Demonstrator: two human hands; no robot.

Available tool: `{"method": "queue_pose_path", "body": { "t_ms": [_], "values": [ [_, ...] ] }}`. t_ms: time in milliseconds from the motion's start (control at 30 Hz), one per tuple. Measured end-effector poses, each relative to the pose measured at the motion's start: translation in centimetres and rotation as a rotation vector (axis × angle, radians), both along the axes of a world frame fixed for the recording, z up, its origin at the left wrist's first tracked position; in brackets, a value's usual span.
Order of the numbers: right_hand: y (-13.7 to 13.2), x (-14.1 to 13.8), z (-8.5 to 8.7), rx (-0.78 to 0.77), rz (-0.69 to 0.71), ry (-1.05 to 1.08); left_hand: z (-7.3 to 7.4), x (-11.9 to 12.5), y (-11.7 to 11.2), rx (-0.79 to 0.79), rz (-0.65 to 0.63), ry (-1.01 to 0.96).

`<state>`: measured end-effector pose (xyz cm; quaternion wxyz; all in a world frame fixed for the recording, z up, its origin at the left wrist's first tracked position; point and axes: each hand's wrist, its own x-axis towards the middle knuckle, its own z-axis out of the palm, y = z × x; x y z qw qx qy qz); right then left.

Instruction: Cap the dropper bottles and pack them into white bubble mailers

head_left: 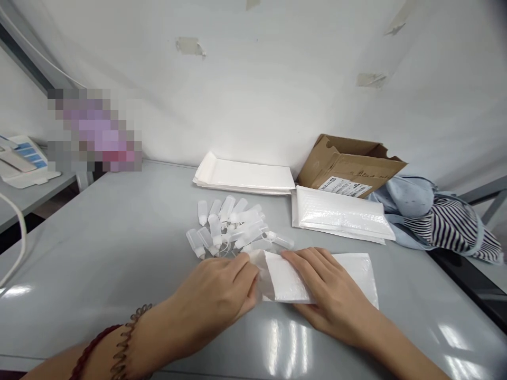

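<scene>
Between my hands lies a white bubble mailer (287, 282) near the front of the grey table. My left hand (227, 287) pinches the mailer's flap at its left end, fingers closed on it. My right hand (327, 293) grips the middle of the mailer, thumb below and fingers across the top. Just beyond my hands is a loose heap of small translucent plastic squeeze bottles (216, 229), several of them, some with thin loops by their caps. Whether anything is inside the mailer cannot be seen.
White bubble mailers (253, 177) are stacked against the wall, with another mailer pile (340, 211) to their right. Behind that stands an open cardboard box (344, 166) with a label. Blue and striped cloth (447, 221) lies at the right edge. A white cable (19, 227) hangs at left.
</scene>
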<state>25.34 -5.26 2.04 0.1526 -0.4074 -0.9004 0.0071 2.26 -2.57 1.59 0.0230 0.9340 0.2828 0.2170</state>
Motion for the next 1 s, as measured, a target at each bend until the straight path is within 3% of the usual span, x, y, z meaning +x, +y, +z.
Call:
{"method": "queue_pose_path", "body": {
  "t_ms": [233,400,567,667,800,867,1000],
  "values": [
    [-0.9,-0.4,-0.4,0.025,0.059,-0.002,0.4,0.8,-0.7,0.054,-0.227,-0.060],
    [-1.2,-0.6,-0.5,0.030,0.097,-0.015,0.5,0.8,-1.1,-0.177,-0.316,-0.044],
    [-1.4,-0.6,-0.3,0.013,0.117,0.005,2.1,0.4,-1.1,-0.520,-0.389,-0.049],
    [-1.0,0.0,0.4,-0.006,0.053,0.045,2.7,0.1,-0.8,-0.557,-0.290,-0.221],
    [-0.2,0.9,1.4,-0.026,-0.059,0.084,2.7,-0.3,-0.1,-0.411,0.201,-0.529],
    [0.0,1.0,1.6,-0.036,-0.082,0.100,2.6,-0.2,0.3,-0.590,0.326,-0.532],
    [-0.2,0.8,1.3,-0.047,-0.045,0.101,2.5,0.4,0.6,-1.122,0.241,-0.345]
  ]
}}
